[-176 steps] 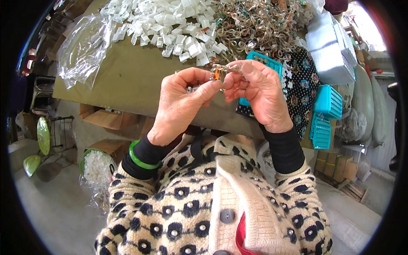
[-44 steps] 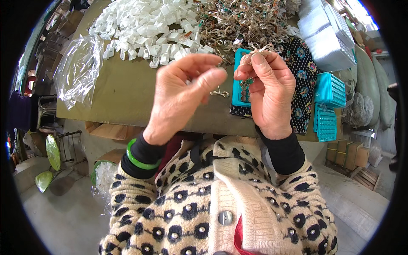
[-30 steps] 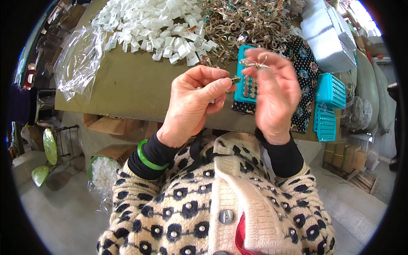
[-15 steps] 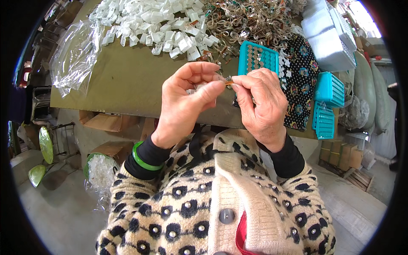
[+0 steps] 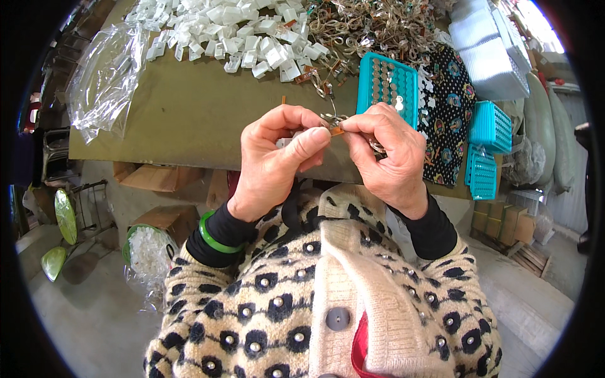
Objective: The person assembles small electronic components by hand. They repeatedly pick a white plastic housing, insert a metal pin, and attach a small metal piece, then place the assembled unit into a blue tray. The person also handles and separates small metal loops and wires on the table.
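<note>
My left hand (image 5: 274, 157) and my right hand (image 5: 392, 154) meet over the table's near edge, thumbs and fingertips pinched together. Between them is a small orange strip (image 5: 337, 131) with thin wires (image 5: 334, 118) beside it. Part of a white plastic piece (image 5: 282, 143) shows inside the curled fingers of my left hand. Some clear looped wire also shows under my right fingers. Just beyond my right hand lies a teal tray (image 5: 360, 88) with rows of round metal discs in some of its pockets.
White plastic casings (image 5: 246, 41) lie heaped at the far side, beside a tangle of wired parts (image 5: 372, 28). A clear plastic bag (image 5: 107, 82) rests at the left. On the right are dark patterned cloth (image 5: 450, 126), stacked white trays (image 5: 485, 57) and more teal trays (image 5: 490, 128).
The wires by the orange strip now show between my fingertips. Both hands stay close together, and the strip has shifted slightly lower. The view has moved a little.
</note>
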`<state>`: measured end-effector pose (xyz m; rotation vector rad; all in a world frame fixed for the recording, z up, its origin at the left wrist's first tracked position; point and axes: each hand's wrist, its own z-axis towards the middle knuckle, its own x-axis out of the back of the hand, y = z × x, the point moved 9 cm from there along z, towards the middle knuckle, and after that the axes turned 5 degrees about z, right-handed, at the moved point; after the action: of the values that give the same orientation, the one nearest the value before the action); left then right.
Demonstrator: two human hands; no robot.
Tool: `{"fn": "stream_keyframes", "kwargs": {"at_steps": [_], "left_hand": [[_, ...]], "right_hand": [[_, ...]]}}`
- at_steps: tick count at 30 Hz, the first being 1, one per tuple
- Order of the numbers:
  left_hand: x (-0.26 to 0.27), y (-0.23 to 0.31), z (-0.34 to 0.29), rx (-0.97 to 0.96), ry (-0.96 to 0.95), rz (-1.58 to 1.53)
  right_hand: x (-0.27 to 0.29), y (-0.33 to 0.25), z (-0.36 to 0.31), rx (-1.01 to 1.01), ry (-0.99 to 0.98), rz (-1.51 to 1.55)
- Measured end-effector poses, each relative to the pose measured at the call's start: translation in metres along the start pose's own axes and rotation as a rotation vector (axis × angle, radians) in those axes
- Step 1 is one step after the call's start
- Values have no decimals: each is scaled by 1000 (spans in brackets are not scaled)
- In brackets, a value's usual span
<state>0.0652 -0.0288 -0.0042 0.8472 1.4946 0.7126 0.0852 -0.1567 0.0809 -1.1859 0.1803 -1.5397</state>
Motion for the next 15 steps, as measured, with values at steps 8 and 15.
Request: {"fn": "stream_keyframes", "kwargs": {"at_steps": [8, 15], "left_hand": [[-2, 25, -4, -231, 30, 491], [8, 4, 0, 41, 2, 97]], "right_hand": [[0, -1, -5, 21, 89, 43], [-3, 17, -5, -216, 62, 326]]}}
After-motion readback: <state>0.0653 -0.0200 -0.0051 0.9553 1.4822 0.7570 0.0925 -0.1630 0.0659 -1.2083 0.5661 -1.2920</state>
